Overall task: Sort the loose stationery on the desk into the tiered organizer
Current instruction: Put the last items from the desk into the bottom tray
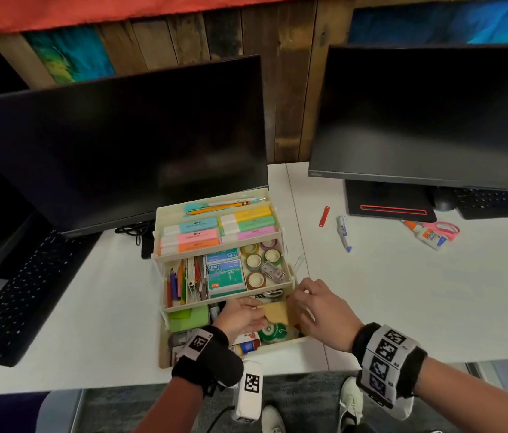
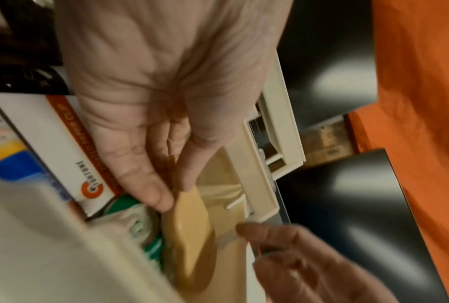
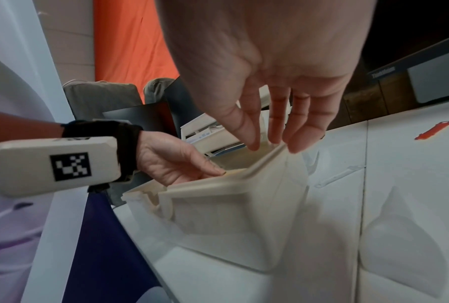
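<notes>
A cream tiered organizer (image 1: 163, 348) stands open on the white desk, its tiers full of highlighters, pencils, staple boxes and tape rolls. Both hands reach into the bottom tier. My left hand (image 1: 260, 310) pinches a flat tan pad (image 1: 277, 312) between thumb and fingers; the left wrist view shows that pinch (image 2: 176, 194) on the tan pad (image 2: 192, 235). My right hand (image 1: 296, 303) hovers at the tier's right end with straight fingers (image 3: 306, 133) touching the rim (image 3: 231, 184). Loose on the desk to the right lie a red clip (image 1: 324, 216), a white pen (image 1: 344, 233), a glue bottle (image 1: 427, 236) and pink scissors (image 1: 443, 228).
Two dark monitors (image 1: 121, 145) (image 1: 427, 114) stand behind the organizer, with keyboards at far left (image 1: 12, 292) and far right (image 1: 502, 201). A green tape roll (image 1: 271, 332) and a paper clip box (image 2: 62, 143) fill the bottom tier beside the pad. The desk's front edge runs just below the organizer.
</notes>
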Motion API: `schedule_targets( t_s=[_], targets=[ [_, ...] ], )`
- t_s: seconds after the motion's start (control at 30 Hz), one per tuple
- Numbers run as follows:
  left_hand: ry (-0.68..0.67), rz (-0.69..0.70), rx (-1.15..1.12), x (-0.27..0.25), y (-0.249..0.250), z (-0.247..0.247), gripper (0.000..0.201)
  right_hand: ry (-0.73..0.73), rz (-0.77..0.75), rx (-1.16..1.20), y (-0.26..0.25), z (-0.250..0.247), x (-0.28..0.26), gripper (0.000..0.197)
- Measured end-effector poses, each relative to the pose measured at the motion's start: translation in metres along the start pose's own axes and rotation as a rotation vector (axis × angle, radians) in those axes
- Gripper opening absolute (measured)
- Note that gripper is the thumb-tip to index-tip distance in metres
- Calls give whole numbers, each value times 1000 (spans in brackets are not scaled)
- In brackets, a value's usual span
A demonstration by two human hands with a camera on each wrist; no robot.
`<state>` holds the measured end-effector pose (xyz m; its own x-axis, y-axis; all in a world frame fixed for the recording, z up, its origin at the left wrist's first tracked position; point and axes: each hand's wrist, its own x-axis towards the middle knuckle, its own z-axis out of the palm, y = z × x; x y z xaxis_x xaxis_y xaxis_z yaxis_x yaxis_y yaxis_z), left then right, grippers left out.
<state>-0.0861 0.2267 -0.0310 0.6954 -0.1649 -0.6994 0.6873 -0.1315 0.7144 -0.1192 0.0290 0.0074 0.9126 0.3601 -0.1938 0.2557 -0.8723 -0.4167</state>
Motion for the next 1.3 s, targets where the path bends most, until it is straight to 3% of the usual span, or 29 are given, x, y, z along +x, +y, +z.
schedule_targets(
  t_s=[0.13,0.27,0.67,0.77,1.0,1.13,1.23,1.3],
  targets=[
    [66,46,22,10,-6,7,11,-54,-146,-218,-4,5,-1,31],
    [87,113,54,13,-7,8,16,-114,-142,-351,-3,12,5,31],
    [40,261,343,8,-7,9,24,-169,18,-379,-28,17,28,34],
    [47,278,494,8,-7,7,26,-176,15,-408,-28,16,28,35],
    [87,280,587,9,-8,6,33,-302,-56,-457,-22,6,19,37],
    [-1,238,671,2,-3,4,43,-346,-61,-457,-20,1,11,37],
    [-54,283,786,-16,3,-4,43,-256,-115,-365,-17,-1,2,37],
    [-36,347,969,-29,6,-10,38,-88,-209,-247,-5,-1,-7,30]
  ],
)
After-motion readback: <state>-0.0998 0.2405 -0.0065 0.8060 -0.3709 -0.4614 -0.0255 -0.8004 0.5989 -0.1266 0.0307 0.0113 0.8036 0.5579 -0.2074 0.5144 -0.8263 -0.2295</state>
